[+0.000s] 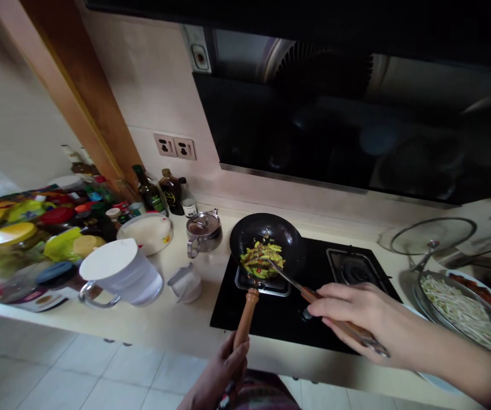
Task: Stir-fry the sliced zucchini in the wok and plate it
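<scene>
A dark wok (292,236) sits on the left burner of the black gas hob (228,310), tilted a little toward me. Inside it lies chopped yellow-green food (262,257) with a few red bits. My left hand (230,364) is closed around the wok's wooden handle (246,319) near the front edge of the counter. Over the hob, my right hand (365,316) grips the wooden handle of a metal spatula (290,279). The spatula's tip rests in the food, which partly hides it.
On the right stand a sieve of bean sprouts (461,307), a plate of reddish food (480,290) and a glass lid (433,236). A water pitcher (138,279), a steel pot (205,233), bottles (171,191) and several jars crowd the left. The range hood (335,131) overhangs the hob.
</scene>
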The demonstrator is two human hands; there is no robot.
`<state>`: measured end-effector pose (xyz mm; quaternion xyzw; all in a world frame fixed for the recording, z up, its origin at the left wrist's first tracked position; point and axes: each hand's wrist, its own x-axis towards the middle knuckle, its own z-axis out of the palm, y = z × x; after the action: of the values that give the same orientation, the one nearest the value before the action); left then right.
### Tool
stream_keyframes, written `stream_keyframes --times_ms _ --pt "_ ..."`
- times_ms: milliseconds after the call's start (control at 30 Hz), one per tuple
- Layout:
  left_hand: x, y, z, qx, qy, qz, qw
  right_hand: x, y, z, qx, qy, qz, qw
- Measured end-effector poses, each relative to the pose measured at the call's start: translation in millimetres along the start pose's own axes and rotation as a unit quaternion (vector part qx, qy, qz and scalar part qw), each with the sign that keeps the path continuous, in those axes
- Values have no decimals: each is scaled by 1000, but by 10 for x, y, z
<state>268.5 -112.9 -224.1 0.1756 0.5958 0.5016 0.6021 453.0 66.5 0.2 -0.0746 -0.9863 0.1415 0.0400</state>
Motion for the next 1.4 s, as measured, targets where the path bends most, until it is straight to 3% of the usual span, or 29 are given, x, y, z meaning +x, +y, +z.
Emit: stream_keyframes --times_ms 100,200,400,500,633,767,900,1000,1133,1200,1267,1400 --pt "-8 4 3 -5 -4 6 1000 220 -26 248 -13 -29 7 999" --pt "-20 14 11 -5 -6 16 1000 433 276 407 -23 39 45 998" --pt "-5 -7 5 -1 -1 15 1000 549 1026 29 -3 216 208 954" --pt "-1 -14 1 -6 1 13 1000 611 1214 203 46 287 265 920" --pt "-17 0 -7 -10 -3 4 1000 632 1160 688 174 323 213 905" --pt "-6 -8 -25 -12 -2 3 1000 437 956 939 239 350 176 888" --pt "36 -46 -45 -3 -3 -6 1000 93 967 1128 341 346 221 846" --pt "42 -50 -45 9 -2 -8 1000 -43 1118 1313 348 385 266 812" --pt "20 -25 -32 0 14 -4 1000 179 1266 1623 410 478 301 716" --pt "20 -25 -30 0 19 -3 1000 288 1265 1739 464 481 301 680" --pt "28 -38 -34 4 17 -12 1000 239 1224 1764 491 447 296 687" --pt "36 -52 -40 7 9 -18 1000 -267 1087 1575 439 404 300 744"
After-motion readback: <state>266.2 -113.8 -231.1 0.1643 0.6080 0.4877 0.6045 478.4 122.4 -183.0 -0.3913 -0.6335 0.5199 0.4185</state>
